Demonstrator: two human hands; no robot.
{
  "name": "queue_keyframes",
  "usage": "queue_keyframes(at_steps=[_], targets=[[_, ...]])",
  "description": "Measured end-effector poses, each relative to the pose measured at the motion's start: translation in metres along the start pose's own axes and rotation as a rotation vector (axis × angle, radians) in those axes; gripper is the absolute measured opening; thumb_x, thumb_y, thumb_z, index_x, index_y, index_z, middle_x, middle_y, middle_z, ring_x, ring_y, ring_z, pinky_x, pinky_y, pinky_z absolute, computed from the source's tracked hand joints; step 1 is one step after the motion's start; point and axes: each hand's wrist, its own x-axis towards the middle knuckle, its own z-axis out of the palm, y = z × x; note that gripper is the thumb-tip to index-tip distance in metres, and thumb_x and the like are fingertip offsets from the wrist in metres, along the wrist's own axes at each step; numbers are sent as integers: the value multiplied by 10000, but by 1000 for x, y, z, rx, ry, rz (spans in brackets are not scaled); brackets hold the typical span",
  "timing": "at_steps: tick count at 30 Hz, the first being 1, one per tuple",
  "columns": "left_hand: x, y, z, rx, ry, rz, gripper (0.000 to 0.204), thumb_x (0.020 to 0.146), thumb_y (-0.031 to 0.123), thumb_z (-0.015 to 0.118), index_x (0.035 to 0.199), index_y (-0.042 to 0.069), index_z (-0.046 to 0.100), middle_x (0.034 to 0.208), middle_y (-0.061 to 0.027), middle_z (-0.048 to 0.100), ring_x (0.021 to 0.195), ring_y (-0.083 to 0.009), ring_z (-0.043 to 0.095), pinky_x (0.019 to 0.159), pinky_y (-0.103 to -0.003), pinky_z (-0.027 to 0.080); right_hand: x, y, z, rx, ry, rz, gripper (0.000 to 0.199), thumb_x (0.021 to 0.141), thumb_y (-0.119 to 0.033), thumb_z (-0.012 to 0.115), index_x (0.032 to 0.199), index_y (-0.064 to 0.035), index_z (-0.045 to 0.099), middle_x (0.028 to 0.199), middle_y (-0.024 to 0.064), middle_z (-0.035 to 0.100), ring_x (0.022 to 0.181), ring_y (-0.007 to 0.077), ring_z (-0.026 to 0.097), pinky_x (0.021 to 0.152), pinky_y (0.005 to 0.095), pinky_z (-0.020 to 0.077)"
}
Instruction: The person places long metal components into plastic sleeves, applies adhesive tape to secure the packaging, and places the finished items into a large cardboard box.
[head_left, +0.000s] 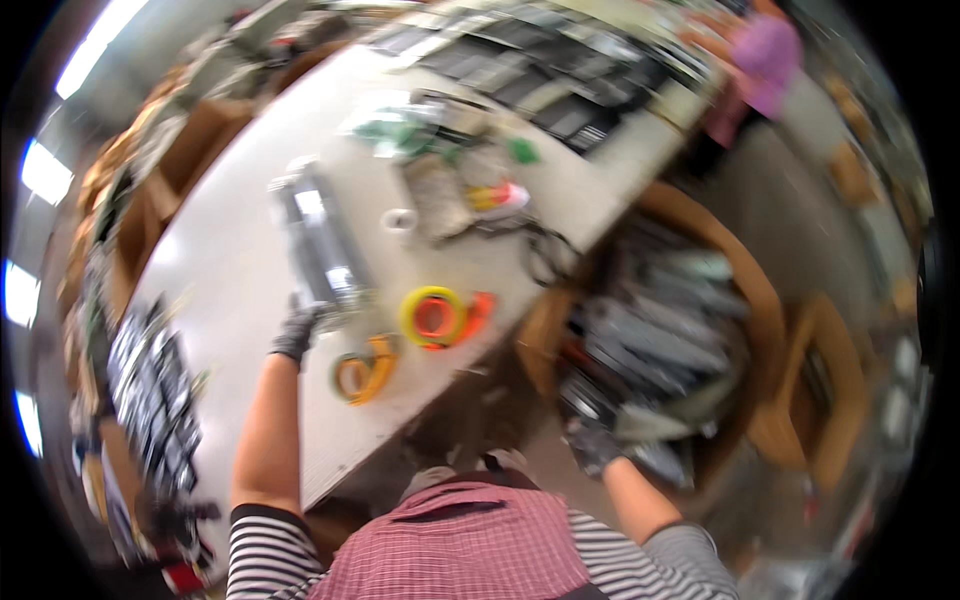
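Observation:
My left hand, in a dark grey glove, is at the near end of a long grey packet in clear plastic on the white table. Blur hides whether its fingers grip the packet or only touch it. Low at the right, my gloved right hand has hold of a dark plastic-wrapped packet at the near side of a cardboard box. Many grey wrapped packets fill that box. Just right of my left hand lie a tape dispenser with an orange-yellow frame and another orange dispenser beside a yellow tape roll.
Scissors, a small white roll and a cluttered tray sit mid-table. Dark flat packets cover the far end. A person in pink stands beyond. Wrapped packets are piled at left; another open carton stands right.

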Motion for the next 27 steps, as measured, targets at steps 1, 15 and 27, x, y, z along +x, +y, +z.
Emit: queue_keyframes(at_steps=[1,15,27], targets=[[4,3,9,-46,-7,-98,698,806,494,640,1392,218,381,1209,-59,582,1049,-261,587,706,-459,483,-18,2,0,-375,10,-108,311,914,-340,584,1055,-73,662,958,143,696,853,260,646,787,367,506],[66,-154,-126,-362,320,24,992,797,245,800,1530,86,151,1061,-155,593,856,-249,607,712,-391,537,40,13,-169,583,974,210,694,892,-564,582,1214,50,600,1106,200,649,915,268,620,787,409,529],[-184,-340,-106,-646,347,-154,504,806,50,727,1243,127,489,1045,-49,631,870,-207,627,730,-374,564,-1,-65,-260,-106,1125,113,539,902,-465,584,1110,23,680,1100,147,689,940,246,634,875,355,491]])
